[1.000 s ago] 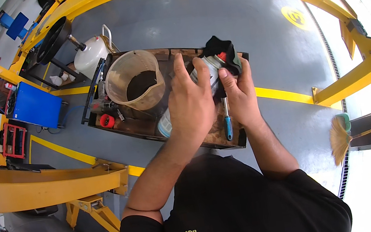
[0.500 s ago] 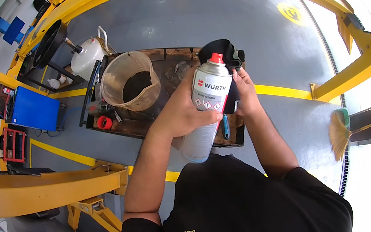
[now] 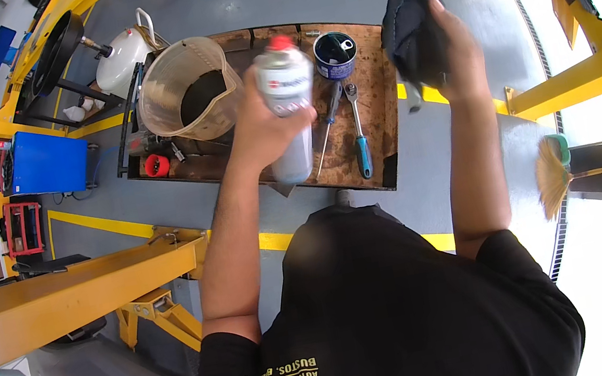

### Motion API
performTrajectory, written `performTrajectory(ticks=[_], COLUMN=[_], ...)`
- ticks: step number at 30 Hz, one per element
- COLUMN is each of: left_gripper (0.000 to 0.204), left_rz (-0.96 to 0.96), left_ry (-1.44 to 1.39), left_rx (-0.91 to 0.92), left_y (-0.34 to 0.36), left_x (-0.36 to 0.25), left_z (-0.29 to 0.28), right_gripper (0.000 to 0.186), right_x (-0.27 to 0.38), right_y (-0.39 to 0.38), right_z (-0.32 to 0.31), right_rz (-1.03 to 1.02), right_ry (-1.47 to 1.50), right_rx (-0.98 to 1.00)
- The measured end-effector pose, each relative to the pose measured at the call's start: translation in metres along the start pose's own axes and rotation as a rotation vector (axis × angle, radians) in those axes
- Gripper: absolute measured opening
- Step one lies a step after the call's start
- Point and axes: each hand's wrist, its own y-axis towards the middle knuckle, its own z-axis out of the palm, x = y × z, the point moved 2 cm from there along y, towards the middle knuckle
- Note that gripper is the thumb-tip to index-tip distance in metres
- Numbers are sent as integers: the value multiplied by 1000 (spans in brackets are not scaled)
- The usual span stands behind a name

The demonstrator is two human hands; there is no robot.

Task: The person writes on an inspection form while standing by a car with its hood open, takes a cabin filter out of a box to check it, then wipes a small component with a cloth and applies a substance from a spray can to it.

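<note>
Left hand [image 3: 261, 134] clamped round white-and-grey spray can [image 3: 285, 86], thumb across its front, red cap [image 3: 281, 42] up, can near upright, slight blur. Right hand [image 3: 462, 51] gripping a crumpled black fabric-like piece [image 3: 410, 32], fingers at its right edge; a small greyish bit shows at its lower end, too blurred to identify. Change vs half a second ago: hands were close together, can in front of black piece; now well apart. Can has shifted left, over the middle of the wooden-topped tray [image 3: 369, 55], its upper part just beside the translucent spouted jug [image 3: 218, 118]. Black piece has gone right, past the tray's right edge, floor [image 3: 434, 120] behind it. Newly uncovered on the tray's right part: open round tin [image 3: 337, 69] with blue label and dark inside, and a screwdriver [image 3: 333, 106] just below it, shaft slanting down-left. Ratchet wrench [image 3: 363, 154], only its blue handle showing before, now in full view beside the screwdriver, handle toward the person. Jug, dark at the bottom, keeps its place on the tray; so does the red ring-shaped part [image 3: 156, 165] at lower left. Whole tray sits higher in view than before. White tank [image 3: 126, 62] remains beyond the tray's left end.
</note>
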Motion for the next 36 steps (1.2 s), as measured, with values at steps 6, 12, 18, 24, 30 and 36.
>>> performTrajectory(ticks=[6,12,18,24,30,36], left_gripper=[63,62,76,61,72,92], left_rz=[208,244,713,169,211,-69], left_ry=[-537,-586,287,-77,478,445], left_rx=[-452,-425,-406,-217,-397,-392], left_y=[21,20,5,-10,-27,-46], left_x=[6,14,22,82,103,144], left_z=[38,37,57,43,45,44], right_gripper=[61,50,45,33,26,34], right_x=[-128,-187,-220,-219,-184,-199], right_y=[-43,-33,-28,-34,-50,-72], right_z=[38,23,-17,-49,-64,-48], right_rz=[-61,453,655,367,356,429], right_ry=[-416,156,113,-318,-110,-83], right_rx=[-20,69,-245,-251,-290,-67])
